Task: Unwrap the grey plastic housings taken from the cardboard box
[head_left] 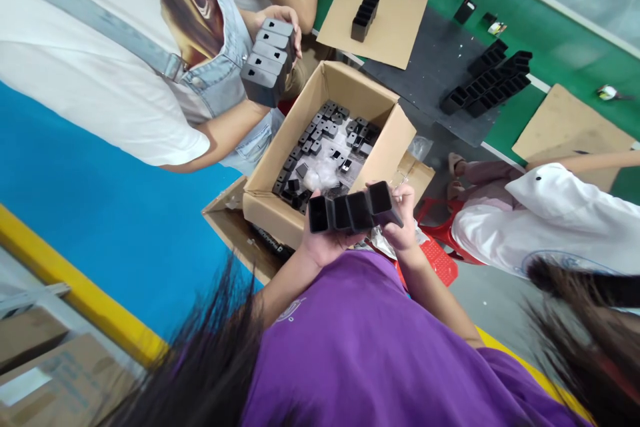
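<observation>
Between my two hands is a row of several black, open-mouthed plastic boxes [353,212], held above the near edge of a cardboard carton. My left hand [325,245] cups the row from beneath and at its left end. At the other end, my right hand [404,221] grips the last box [382,200], which sits askew to the others. Whether that box is joined to the row I cannot tell. Inside the carton [387,170] lie many similar black boxes [320,127] around some clear plastic wrapping [320,175].
Opposite, a person holds a block of dark boxes [270,57]. A green table [565,33] bears cardboard sheets [400,13] and more black boxes [485,83]. At right, someone in white sits by a red stool [437,260]. Another carton [235,233] stands at left.
</observation>
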A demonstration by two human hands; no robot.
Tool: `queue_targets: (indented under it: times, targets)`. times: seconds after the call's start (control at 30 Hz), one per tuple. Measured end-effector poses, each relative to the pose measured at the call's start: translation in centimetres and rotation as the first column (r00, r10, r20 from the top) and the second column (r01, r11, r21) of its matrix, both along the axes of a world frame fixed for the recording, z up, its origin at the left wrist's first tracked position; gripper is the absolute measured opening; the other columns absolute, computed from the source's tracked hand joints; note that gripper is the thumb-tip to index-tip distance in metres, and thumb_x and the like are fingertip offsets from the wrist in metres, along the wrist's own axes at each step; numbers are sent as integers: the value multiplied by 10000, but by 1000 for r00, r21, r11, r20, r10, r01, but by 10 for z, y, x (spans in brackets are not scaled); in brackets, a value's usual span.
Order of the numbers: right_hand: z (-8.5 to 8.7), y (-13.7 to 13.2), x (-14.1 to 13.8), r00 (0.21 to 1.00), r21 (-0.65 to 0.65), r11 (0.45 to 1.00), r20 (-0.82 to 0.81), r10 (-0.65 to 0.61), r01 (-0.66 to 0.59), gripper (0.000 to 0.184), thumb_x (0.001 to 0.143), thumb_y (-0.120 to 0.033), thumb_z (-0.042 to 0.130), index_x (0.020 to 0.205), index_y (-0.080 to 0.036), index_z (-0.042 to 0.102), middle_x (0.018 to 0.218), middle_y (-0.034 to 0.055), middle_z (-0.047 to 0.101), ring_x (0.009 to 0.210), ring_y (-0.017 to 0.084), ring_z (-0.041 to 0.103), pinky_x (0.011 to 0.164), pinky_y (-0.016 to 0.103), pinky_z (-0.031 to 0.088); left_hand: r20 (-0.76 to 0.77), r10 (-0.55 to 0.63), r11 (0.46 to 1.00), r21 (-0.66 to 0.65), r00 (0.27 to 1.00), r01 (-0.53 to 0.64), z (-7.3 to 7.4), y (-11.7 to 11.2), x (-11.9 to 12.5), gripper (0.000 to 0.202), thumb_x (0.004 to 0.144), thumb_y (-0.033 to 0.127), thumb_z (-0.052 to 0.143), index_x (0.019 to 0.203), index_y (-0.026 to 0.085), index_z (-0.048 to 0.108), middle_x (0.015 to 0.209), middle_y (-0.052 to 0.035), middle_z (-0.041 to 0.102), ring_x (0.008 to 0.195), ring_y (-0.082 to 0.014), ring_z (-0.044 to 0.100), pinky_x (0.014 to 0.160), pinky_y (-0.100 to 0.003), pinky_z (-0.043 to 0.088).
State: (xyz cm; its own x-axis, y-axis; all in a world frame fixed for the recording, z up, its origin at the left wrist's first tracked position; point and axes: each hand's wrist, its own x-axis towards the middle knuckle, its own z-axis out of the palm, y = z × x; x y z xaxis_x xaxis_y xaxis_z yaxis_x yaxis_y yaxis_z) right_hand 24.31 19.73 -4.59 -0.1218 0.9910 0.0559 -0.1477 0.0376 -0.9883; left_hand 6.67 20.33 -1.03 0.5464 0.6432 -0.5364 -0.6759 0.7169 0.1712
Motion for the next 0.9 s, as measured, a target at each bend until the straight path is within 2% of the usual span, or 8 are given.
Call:
queue_targets:
  times: [0.13,0.27,0.37,0.43,0.57,0.7,0.83,0.9]
  targets:
    - [0,-1,3,996,1,996,17,92,-92,954,688,-797,722,1402,-337,286,1410,139,563,1354,371,576,1103,580,495,0,-13,1000,21,1000,13,-9,-3,5,809,827,893,392,1268,280,682,1035,-61,822,814,-292,778,728,-487,648]
    - [-1,1,14,973,126,968,111,203,-217,845,758,-660,780,1447,-349,401,1454,101,546,1380,336,543,1174,548,431,-17,-5,999,46,1000,6,-10,-8,6,820,812,895,403,1270,275,680,1062,-76,818,988,-372,755,884,-638,584]
    - [-1,7,24,949,201,943,228,217,-264,761,788,-610,787,1435,-369,466,1415,80,535,1376,322,528,1182,524,419,-30,7,999,54,1000,-6,-7,-11,3,768,846,850,432,1251,250,690,1036,-86,820,1020,-362,749,964,-658,544]
    - [2,11,28,927,187,936,291,236,-297,751,801,-619,769,1441,-362,470,1388,83,533,1347,321,543,1158,514,445,-30,6,999,49,1000,-4,-6,-12,1,724,865,818,458,1208,233,709,976,-85,825,959,-335,762,987,-650,536]
    - [13,16,32,876,132,922,386,290,-364,807,872,-573,707,1553,-358,332,1433,105,523,1334,318,549,1129,513,475,-27,17,999,51,999,-16,-11,-12,-3,687,863,814,488,1080,217,748,855,-63,819,812,-294,767,977,-655,544]
    - [27,12,22,796,234,934,600,81,-271,845,905,-446,703,1624,-364,266,1502,123,386,1410,343,439,1150,559,445,-62,88,991,107,994,-81,-16,-6,-10,698,844,841,485,1086,243,751,1040,-70,822,882,-296,771,972,-636,560]
    - [35,5,5,766,366,924,625,-151,-116,775,966,-305,628,1629,-409,241,1342,109,484,1198,277,572,1007,503,556,-111,150,972,196,982,-127,-18,0,-14,692,853,836,475,1082,244,749,1005,-50,825,788,-227,753,958,-583,591]
    - [39,3,-1,785,404,913,582,-214,-51,742,964,-303,634,1610,-399,282,1327,111,535,1180,279,594,997,502,568,-131,188,955,256,973,-150,-19,2,-12,660,851,836,468,1075,277,737,1035,-22,819,865,-236,752,954,-556,597]
